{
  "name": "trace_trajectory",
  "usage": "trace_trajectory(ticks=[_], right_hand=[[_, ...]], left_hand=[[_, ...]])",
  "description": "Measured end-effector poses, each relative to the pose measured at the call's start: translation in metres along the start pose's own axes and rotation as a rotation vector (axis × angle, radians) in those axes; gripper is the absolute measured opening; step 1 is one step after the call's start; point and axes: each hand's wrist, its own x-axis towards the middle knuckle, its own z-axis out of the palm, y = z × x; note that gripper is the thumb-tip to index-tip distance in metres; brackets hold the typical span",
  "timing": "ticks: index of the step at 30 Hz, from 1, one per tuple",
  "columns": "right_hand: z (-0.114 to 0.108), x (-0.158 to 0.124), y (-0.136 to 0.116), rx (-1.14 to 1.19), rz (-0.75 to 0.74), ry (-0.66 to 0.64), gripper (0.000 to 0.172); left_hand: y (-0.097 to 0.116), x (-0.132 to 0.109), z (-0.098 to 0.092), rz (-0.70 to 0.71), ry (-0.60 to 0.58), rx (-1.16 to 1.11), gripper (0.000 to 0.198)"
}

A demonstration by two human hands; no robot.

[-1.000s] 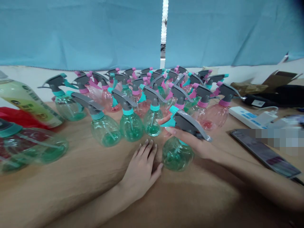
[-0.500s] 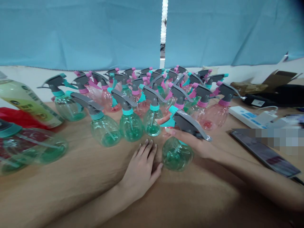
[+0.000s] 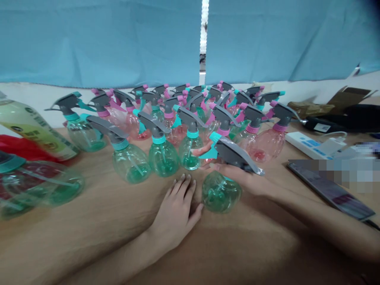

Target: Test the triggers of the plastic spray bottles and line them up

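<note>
Just right of the middle stands a green see-through spray bottle (image 3: 222, 196) with a grey and turquoise trigger head (image 3: 234, 153). My right hand (image 3: 243, 176) is closed round its neck from behind, with one finger by the turquoise trigger (image 3: 210, 152). The bottle's body partly hides that hand. My left hand (image 3: 178, 211) lies palm down on the table, fingers stretched out, its thumb close to the same bottle. It holds nothing. Beyond the hands are another green spray bottle (image 3: 164, 158) and one with its base near my right fingertips (image 3: 190, 152).
Several pink spray bottles (image 3: 271, 142) and green ones stand in rows at the back. A large pale bottle (image 3: 41, 130) and a red cloth-like thing (image 3: 20, 146) are at left. On the right lie a phone (image 3: 329, 190), a white power strip (image 3: 307, 145) and an open cardboard box (image 3: 350, 101).
The fingers of my right hand have shifted slightly beside the trigger head. My left hand and the bottles stay where they were.
</note>
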Motion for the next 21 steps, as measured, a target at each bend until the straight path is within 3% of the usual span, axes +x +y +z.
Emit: trace_trajectory(ticks=[7,12,21], right_hand=[[-0.0011,0.0029,-0.0027,-0.062,-0.057,0.03,0.015],[0.0005,0.0001,-0.0079,-0.176,-0.056,0.102,0.019],[-0.0006,-0.0005,-0.008,-0.191,-0.074,0.117,0.026]], left_hand=[[-0.0007,0.0003,0.0004,0.007,0.005,-0.003,0.052],[-0.0001,0.0009,-0.0006,0.004,-0.018,0.028,0.054],[-0.0002,0.001,0.0001,0.004,-0.012,0.027,0.054]])
